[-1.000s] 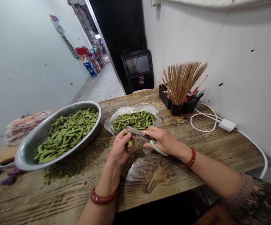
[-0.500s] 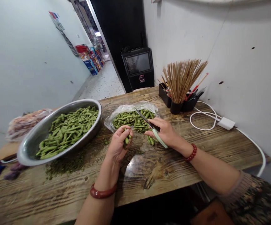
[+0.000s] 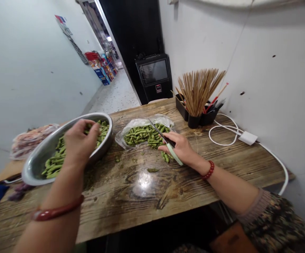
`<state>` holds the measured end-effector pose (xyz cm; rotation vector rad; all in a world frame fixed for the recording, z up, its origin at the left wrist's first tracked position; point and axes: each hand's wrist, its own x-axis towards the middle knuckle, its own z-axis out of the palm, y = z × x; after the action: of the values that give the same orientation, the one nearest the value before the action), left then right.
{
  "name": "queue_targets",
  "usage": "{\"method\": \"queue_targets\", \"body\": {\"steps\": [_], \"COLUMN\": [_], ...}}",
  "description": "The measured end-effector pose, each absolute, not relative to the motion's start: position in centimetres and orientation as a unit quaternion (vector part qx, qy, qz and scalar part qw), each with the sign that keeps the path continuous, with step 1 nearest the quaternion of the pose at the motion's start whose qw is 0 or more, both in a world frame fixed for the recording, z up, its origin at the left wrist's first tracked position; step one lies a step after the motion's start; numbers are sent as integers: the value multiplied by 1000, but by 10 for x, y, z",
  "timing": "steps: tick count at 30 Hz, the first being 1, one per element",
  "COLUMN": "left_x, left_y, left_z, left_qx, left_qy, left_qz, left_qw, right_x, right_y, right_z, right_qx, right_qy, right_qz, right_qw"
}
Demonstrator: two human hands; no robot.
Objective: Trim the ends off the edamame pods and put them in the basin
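My left hand (image 3: pixel 80 142) is over the large metal basin (image 3: pixel 28 172), its thumb and fingers apart with pods visible through the gap. Green edamame pods (image 3: pixel 53 163) lie heaped inside the basin. My right hand (image 3: pixel 181 147) is closed around scissors (image 3: pixel 173 154) with a pale green handle, the dark blades pointing away to the upper left. Beneath the blades, more edamame pods (image 3: pixel 139 133) spill from a clear plastic bag (image 3: pixel 119 137). A single pod (image 3: pixel 152 170) rests on the wooden table (image 3: pixel 120 207) between my hands.
Black holders (image 3: pixel 194 122) at the back right contain many wooden skewers (image 3: pixel 198 91). Beside them a white cable runs to a white adapter (image 3: pixel 248 138). Left of the basin sits a plastic-wrapped bundle (image 3: pixel 32 138). Green trimmings (image 3: pixel 89 179) are scattered by the basin.
My left hand has moved left from in front of the bag to over the basin, and the pods it held no longer show in it. My right hand keeps the scissors near the bag.
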<state>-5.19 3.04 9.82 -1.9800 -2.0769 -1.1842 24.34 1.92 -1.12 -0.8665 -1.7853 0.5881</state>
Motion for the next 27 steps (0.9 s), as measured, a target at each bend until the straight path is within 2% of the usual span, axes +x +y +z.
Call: {"method": "queue_targets", "body": {"steps": [2,5,8,15,20,27], "left_x": [-77,-92,-66,58,101,108], "left_y": [41,49,46,30,50,83], "left_z": [105,102,85,21,-2,-4], "left_qx": [-634,-673,-731,-878,-898,-845], "left_qy": [-687,-671,-620,-436,-403,-527], "left_qz": [-326,-261,-238,-198,-176,-80], "left_qw": [139,170,154,-16,19,42], "right_x": [244,245,247,249,250,248], "right_y": [20,23,27,35,37,40], "right_z": [-9,-7,-7,-9,-11,-21], "right_qx": [-368,-374,-385,-396,-398,-421], "right_qy": [-722,-693,-647,-548,-558,-601], "right_qz": [265,307,358,458,444,395], "right_qw": [522,535,552,578,577,552]}}
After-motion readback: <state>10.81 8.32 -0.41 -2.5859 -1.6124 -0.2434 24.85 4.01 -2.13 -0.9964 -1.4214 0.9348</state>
